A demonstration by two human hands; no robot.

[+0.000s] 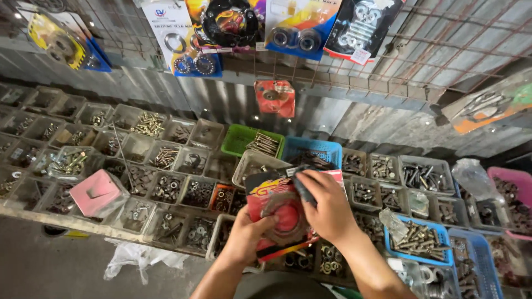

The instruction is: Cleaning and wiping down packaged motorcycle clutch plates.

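I hold a red blister pack [265, 195] with a round metal sprocket-like part sealed inside, above the trays of hardware. My left hand [248, 233] grips its lower left edge from beneath, thumb on the front. My right hand [327, 206] covers the pack's upper right corner, fingers closed on a dark part there. What exactly the dark piece is, I cannot tell.
Rows of small clear trays [166, 187] hold bolts, nuts and washers. A green basket [239, 138] and blue baskets [318, 149] hold more. A pink box [95, 191] sits left. Packaged parts [274, 97] hang on a wire grid above. A pink basket [510, 191] is far right.
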